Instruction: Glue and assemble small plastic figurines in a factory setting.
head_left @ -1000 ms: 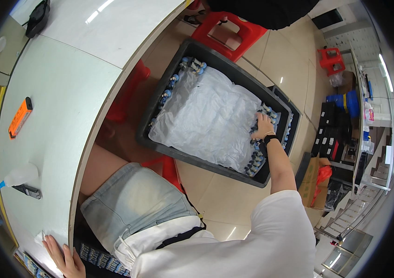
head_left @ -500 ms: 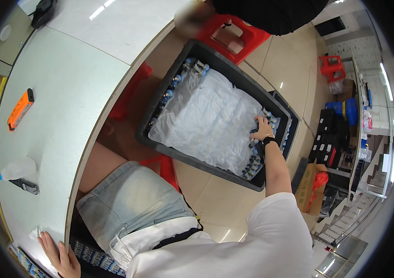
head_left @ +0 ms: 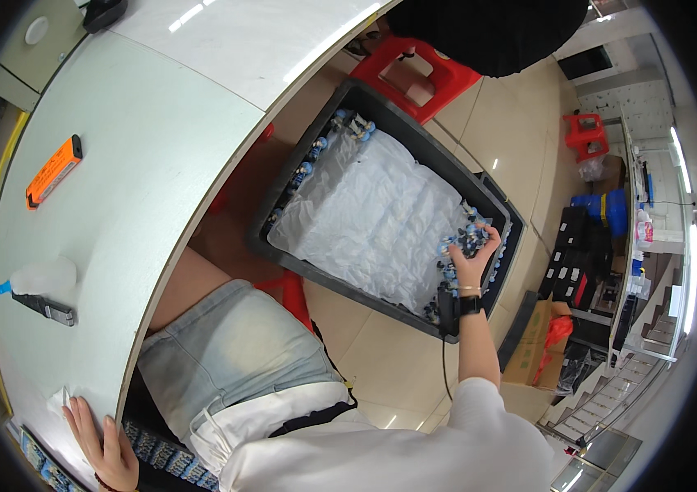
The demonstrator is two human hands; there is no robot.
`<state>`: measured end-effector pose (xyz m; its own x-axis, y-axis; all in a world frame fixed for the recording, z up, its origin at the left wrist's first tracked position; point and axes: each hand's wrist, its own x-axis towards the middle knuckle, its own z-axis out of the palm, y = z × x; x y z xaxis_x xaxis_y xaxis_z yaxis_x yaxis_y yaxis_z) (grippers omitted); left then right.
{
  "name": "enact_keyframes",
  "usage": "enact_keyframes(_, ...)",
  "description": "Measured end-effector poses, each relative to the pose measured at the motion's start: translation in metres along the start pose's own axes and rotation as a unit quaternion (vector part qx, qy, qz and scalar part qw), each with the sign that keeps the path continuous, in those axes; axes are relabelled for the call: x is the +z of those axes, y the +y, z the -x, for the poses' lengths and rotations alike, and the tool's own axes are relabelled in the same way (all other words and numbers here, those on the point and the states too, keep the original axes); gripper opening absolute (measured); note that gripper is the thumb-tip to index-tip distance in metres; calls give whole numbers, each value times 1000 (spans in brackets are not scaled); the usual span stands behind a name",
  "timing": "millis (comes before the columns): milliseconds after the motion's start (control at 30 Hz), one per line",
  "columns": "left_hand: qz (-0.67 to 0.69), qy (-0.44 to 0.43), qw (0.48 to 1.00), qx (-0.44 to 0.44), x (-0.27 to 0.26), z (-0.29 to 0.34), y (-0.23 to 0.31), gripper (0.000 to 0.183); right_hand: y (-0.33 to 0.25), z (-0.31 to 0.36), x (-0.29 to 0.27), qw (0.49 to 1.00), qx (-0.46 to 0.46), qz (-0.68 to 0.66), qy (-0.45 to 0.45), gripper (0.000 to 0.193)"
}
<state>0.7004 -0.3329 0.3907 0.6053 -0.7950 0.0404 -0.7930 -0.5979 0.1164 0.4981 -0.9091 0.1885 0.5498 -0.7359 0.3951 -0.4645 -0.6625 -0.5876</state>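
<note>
My right hand is curled around a cluster of small blue figurines at the right end of a black tray. A crumpled white plastic sheet covers most of the tray's inside. More blue figurines show along its far left side. A dark watch is on my right wrist, with a thin dark cord hanging beside it. My left hand lies with fingers outstretched on the pale tabletop, touching or close to a small white scrap.
On the table lie an orange box-like tool, a white bottle with a blue tip and a black-and-grey object. A red stool and a person in black are beyond the tray. A cardboard box stands at the right.
My right hand has turned and lifted, its fingers now closed round several figurines at the tray's right end. The view has shifted slightly. My left hand stays on the table.
</note>
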Motion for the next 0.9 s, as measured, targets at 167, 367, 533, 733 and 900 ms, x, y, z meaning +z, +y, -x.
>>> enact_keyframes(167,-119,-110,986,-45,4,33,-11,60,-172,-3,8,908,-48,-412,-58,73)
enact_keyframes(367,464,209,861,-2,8,-36,57,74,-345,43,0,466,77,-814,-337,53)
enact_keyframes(533,871,57,463,-151,-20,-47,73,72,-435,63,17,467,-216,-693,-505,38)
enact_keyframes(733,831,216,455,-237,-30,16,33,43,-511,93,42,532,-522,-566,-352,52)
enact_keyframes(900,799,251,446,-317,-56,48,-2,35,-574,104,52,482,-513,-506,-499,62)
